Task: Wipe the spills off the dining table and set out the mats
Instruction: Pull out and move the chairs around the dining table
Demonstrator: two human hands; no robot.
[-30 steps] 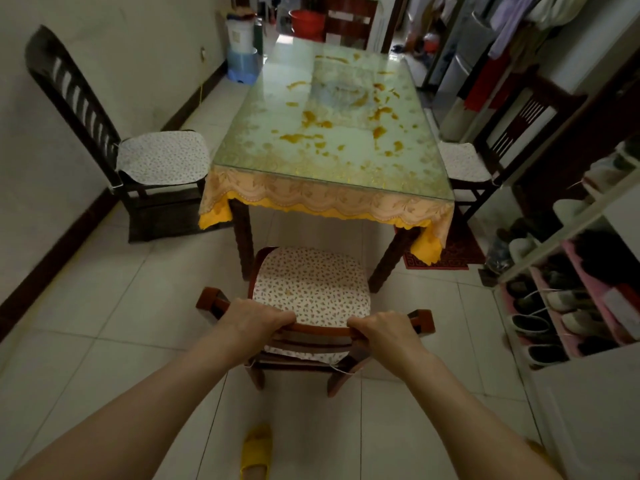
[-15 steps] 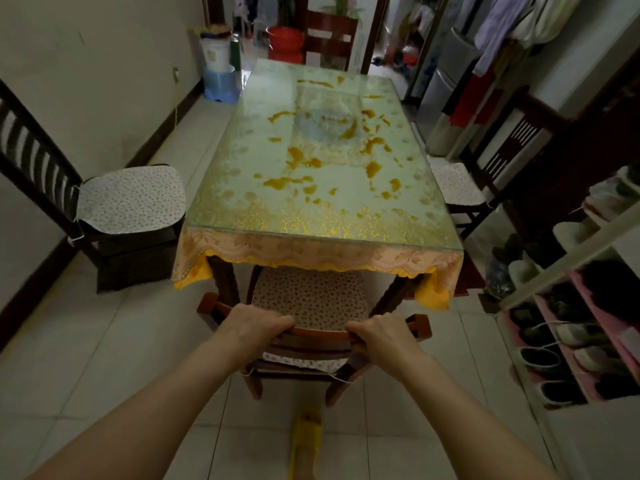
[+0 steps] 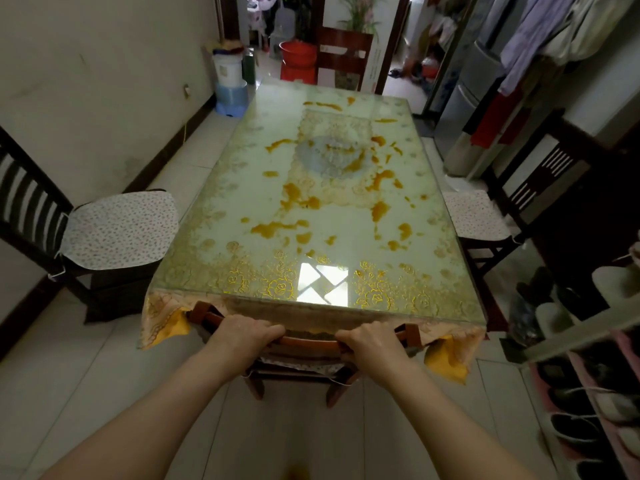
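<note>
The glass-topped dining table (image 3: 242,188) stretches away in front of me, its cloth patterned with gold flowers. Orange-yellow spills (image 3: 294,197) are scattered over the middle and far half of the glass. A brown wooden chair (image 3: 308,342) is tucked under the near edge of the table, its seat mostly hidden by the tablecloth fringe. My left hand (image 3: 242,336) grips the left part of its top rail and my right hand (image 3: 372,342) grips the right part. No mats or cloth are in view.
A dark chair with a floral cushion (image 3: 117,228) stands at the table's left, another cushioned chair (image 3: 476,216) at its right. A shoe rack (image 3: 588,368) lines the right side. Buckets (image 3: 228,84) and a red tub (image 3: 298,60) sit beyond the far end.
Both hands have pushed the wooden chair forward until its seat slid under the table edge. I have stepped closer, so the table fills more of the view.
</note>
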